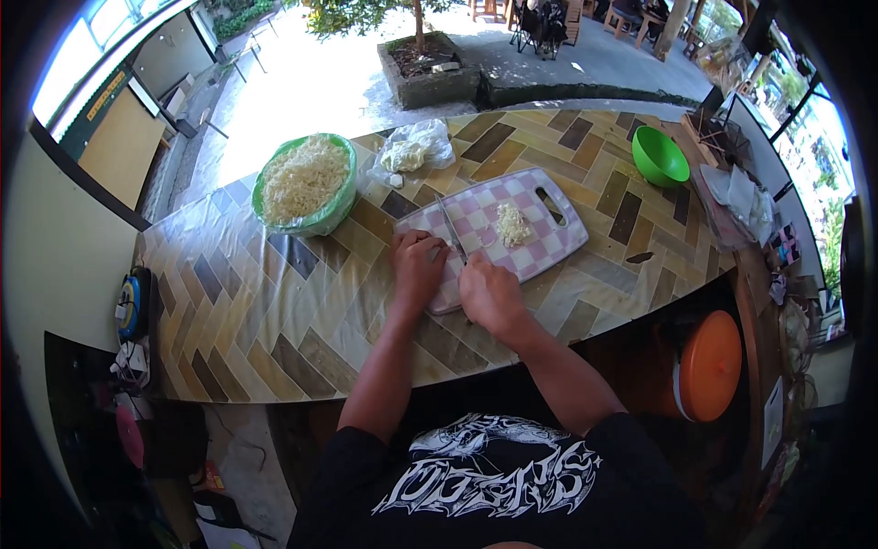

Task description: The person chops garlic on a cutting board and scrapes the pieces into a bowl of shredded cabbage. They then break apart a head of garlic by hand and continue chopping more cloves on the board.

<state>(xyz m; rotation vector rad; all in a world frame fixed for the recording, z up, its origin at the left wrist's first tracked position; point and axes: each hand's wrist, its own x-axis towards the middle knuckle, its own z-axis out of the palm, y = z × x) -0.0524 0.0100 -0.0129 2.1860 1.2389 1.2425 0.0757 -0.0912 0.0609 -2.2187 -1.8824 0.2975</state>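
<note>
My right hand (pixel 489 291) is closed around the handle of a knife (pixel 451 224), its blade pointing away across a pink-and-white checkered cutting board (pixel 540 261). Just left of the blade, my left hand (pixel 418 268) rests on the board's left side with fingers curled down. Whatever lies under those fingertips is hidden or too small to name. To the right of the knife sits a small heap of finely chopped white pieces (pixel 513 225). Beyond the board lies a clear plastic bag (pixel 425 140) with white chunks in and beside it.
A green bowl (pixel 340 209) lined with plastic holds a mound of pale shreds (pixel 306 177) at the back left. Another green bowl (pixel 660 157) stands at the back right. The table (pixel 274 316) has a herringbone-patterned cover. An orange round lid (pixel 712 366) shows below its right edge.
</note>
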